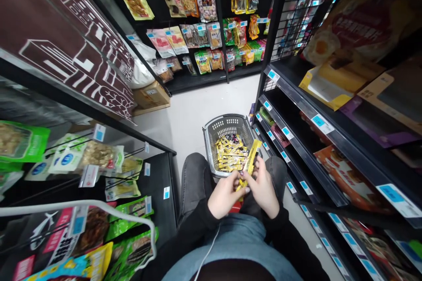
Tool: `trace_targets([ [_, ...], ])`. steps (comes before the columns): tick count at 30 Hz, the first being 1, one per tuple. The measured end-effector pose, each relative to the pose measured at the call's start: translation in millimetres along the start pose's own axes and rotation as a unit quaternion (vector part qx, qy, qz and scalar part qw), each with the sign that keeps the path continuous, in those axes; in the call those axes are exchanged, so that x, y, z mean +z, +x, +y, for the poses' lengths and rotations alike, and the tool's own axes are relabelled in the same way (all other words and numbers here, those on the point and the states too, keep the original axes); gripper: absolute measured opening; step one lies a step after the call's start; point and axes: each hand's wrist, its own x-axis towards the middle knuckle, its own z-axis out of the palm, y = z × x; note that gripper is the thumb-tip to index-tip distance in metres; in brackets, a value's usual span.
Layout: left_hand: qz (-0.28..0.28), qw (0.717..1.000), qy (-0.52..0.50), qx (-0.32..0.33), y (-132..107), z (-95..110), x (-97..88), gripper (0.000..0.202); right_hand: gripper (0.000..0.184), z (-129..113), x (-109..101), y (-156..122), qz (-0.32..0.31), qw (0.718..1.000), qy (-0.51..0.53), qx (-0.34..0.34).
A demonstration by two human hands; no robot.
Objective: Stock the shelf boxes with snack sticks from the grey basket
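Low in front of my lap, both hands are closed on slim yellow stick packets. My left hand pinches the lower end with thumb and fingers. My right hand grips the middle and right side, with the packets' upper ends sticking up past its fingers. How many packets are between the hands I cannot tell. Just beyond them on the floor stands a grey plastic shopping basket. Inside it lies a loose heap of similar yellow packets, some with dark parts.
My knees flank the basket's near side. On the right rises a dark shelf unit with price tags and boxes. Hanging snack bags fill the left rack, near a white curved rail. More bagged snacks hang on the back wall.
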Motion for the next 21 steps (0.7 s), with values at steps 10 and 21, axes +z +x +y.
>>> trace_targets([
  [10,-0.006,0.99,-0.136,-0.017,3,-17,-17.1,0.032,0.043,-4,-1,-8,-0.115,0.957,-0.211,-0.16],
  [21,0.114,0.957,-0.254,-0.084,-2,-17,-6.7,0.044,0.032,14,10,-19,-0.054,0.897,-0.356,-0.256],
])
